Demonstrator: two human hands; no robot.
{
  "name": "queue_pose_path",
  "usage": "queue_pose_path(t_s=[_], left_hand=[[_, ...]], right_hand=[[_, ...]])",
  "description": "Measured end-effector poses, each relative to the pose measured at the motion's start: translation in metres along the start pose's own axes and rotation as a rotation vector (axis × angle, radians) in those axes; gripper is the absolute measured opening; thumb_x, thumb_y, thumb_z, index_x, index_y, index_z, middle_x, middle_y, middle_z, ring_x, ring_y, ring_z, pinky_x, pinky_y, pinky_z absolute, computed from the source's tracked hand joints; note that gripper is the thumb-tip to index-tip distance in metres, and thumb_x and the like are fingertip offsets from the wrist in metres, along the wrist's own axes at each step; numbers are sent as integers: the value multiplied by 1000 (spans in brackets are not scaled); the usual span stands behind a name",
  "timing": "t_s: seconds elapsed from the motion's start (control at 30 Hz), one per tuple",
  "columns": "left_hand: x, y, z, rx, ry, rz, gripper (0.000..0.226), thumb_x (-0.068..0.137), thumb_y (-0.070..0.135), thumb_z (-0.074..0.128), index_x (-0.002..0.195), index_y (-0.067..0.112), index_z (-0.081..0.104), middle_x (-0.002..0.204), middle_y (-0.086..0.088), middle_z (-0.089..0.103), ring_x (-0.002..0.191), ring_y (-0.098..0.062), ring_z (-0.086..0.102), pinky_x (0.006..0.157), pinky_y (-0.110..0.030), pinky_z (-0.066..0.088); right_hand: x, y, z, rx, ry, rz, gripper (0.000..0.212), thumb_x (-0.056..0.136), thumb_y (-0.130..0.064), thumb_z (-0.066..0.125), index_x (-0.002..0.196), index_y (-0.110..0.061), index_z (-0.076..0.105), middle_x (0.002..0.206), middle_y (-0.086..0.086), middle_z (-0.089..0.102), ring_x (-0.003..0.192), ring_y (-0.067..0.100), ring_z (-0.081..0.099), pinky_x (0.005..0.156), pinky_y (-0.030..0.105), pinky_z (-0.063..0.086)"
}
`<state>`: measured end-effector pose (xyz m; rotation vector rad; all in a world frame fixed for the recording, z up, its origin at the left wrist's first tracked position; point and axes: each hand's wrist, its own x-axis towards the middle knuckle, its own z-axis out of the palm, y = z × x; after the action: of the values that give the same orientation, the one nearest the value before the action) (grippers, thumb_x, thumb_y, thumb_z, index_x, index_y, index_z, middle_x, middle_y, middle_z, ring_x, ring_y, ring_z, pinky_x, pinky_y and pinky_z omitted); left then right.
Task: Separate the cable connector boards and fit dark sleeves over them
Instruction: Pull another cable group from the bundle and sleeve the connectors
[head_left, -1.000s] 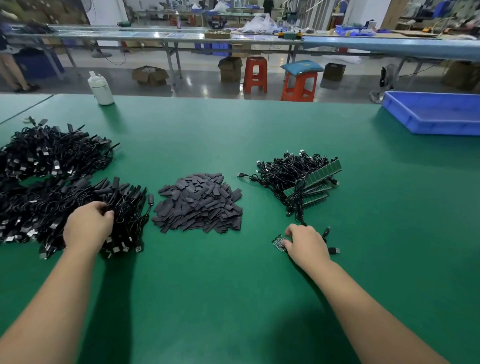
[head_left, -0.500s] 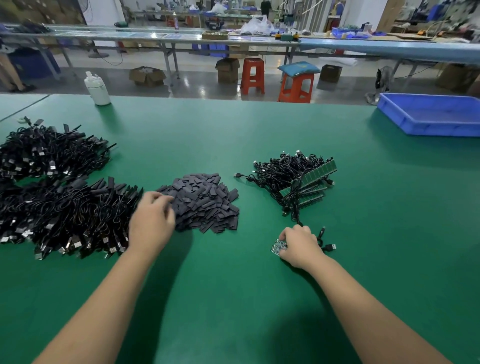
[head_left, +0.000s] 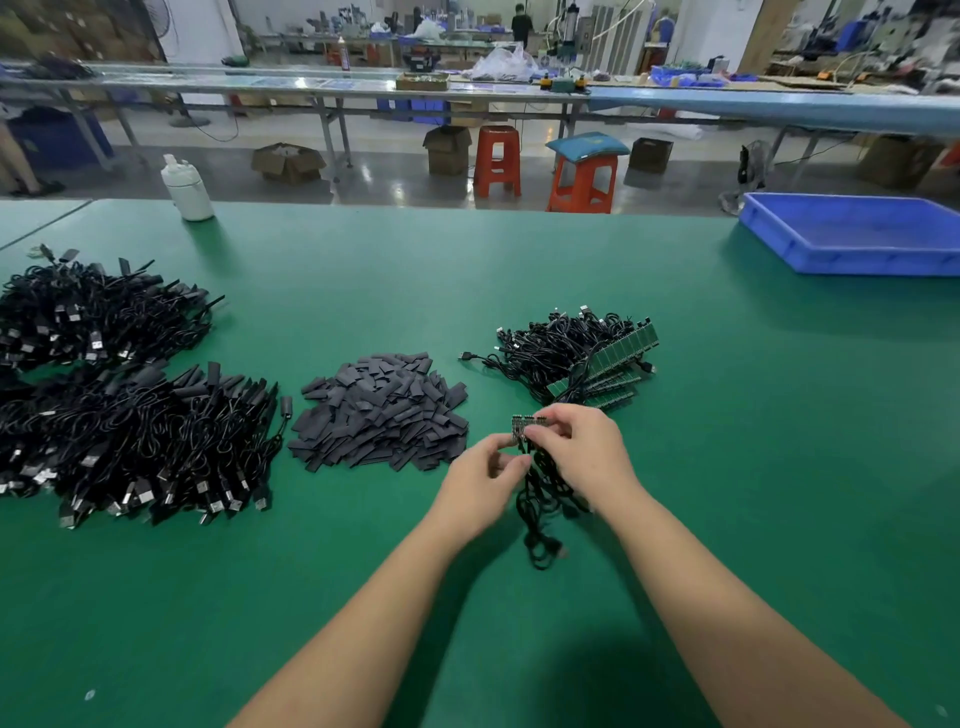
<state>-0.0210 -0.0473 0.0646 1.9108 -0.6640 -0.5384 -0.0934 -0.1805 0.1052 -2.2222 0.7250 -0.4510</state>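
My right hand (head_left: 582, 449) pinches a short strip of connector boards (head_left: 523, 425) lifted off the green table (head_left: 727, 467). Black cables (head_left: 540, 514) hang from the strip down to the table. My left hand (head_left: 480, 475) is closed just below the strip, fingertips at its lower edge and on the cable tops. A pile of dark sleeves (head_left: 382, 410) lies just left of my hands. Behind my hands sits a heap of cables with green board strips (head_left: 597, 358).
Two big heaps of sleeved black cables (head_left: 130, 441) fill the table's left side. A white bottle (head_left: 186, 188) stands at the far left edge, a blue tray (head_left: 857, 234) at the far right. Stools and benches stand beyond the table.
My left hand has crossed from the left cable heap, past the sleeve pile, to the board strip. My right hand has raised the strip off the table.
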Motion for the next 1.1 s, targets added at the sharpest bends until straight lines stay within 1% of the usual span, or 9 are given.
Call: queue_pose_path(t_s=[0.13, 0.27, 0.43, 0.53, 0.63, 0.73, 0.83, 1.0, 1.1], left_hand=[[2, 19, -4, 30, 108, 67, 7, 90, 35, 65, 91, 41, 62, 81, 12, 71, 69, 2, 60, 61, -5, 41], [3, 28, -11, 36, 158, 127, 20, 89, 27, 58, 75, 38, 65, 74, 15, 70, 68, 2, 60, 61, -8, 42], [0, 38, -20, -324, 115, 11, 22, 81, 29, 48, 71, 26, 67, 66, 0, 71, 77, -25, 73, 81, -39, 55], [-4, 40, -22, -469, 36, -24, 15, 92, 18, 52, 89, 14, 66, 78, -1, 68, 67, -28, 71, 68, -38, 57], [-5, 38, -22, -254, 50, 67, 12, 95, 26, 59, 101, 20, 68, 74, 10, 66, 56, -16, 62, 59, -30, 50], [-4, 38, -22, -59, 110, 136, 11, 94, 31, 62, 98, 26, 71, 57, 16, 60, 43, -6, 50, 48, -19, 39], [-4, 36, -22, 18, 137, 143, 10, 93, 31, 63, 94, 29, 72, 55, 24, 59, 40, -2, 44, 43, -16, 36], [-4, 37, -20, 78, 204, 124, 10, 91, 32, 66, 91, 28, 75, 62, 13, 66, 54, -14, 63, 50, -22, 46], [-5, 37, -17, 81, 247, 107, 14, 90, 32, 67, 78, 39, 69, 60, 16, 66, 51, -9, 64, 48, -18, 46]], right_hand=[[-4, -14, -12, -63, 113, -124, 11, 89, -31, 70, 96, -26, 76, 78, -10, 72, 71, 10, 62, 68, 25, 48], [-7, -19, -18, -47, 202, -219, 8, 92, -28, 67, 96, -24, 73, 75, -9, 70, 67, 9, 57, 64, 24, 41], [-6, -18, -21, 66, 164, -207, 5, 93, -22, 66, 92, -22, 70, 72, -7, 68, 66, 4, 57, 59, 12, 39], [-8, -14, -16, 53, 94, -195, 5, 92, -24, 66, 91, -22, 70, 66, -10, 63, 60, 1, 53, 55, 10, 37], [-11, -13, -10, 76, 38, -154, 6, 92, -24, 66, 90, -21, 71, 63, -12, 62, 55, -4, 53, 55, 8, 38], [-11, -14, -6, 84, 28, -125, 7, 92, -25, 66, 86, -24, 71, 61, -16, 63, 55, -4, 56, 54, 8, 38], [-11, -14, -4, 62, 44, -97, 6, 90, -28, 67, 85, -25, 69, 53, -21, 60, 54, -4, 54, 51, 10, 38], [-15, -15, 2, 36, 87, -109, 8, 90, -26, 67, 87, -20, 73, 57, -12, 61, 57, -3, 56, 53, 8, 40], [-17, -13, 6, 24, 98, -100, 10, 91, -27, 67, 88, -20, 73, 62, -11, 63, 57, -4, 57, 53, 8, 40]])
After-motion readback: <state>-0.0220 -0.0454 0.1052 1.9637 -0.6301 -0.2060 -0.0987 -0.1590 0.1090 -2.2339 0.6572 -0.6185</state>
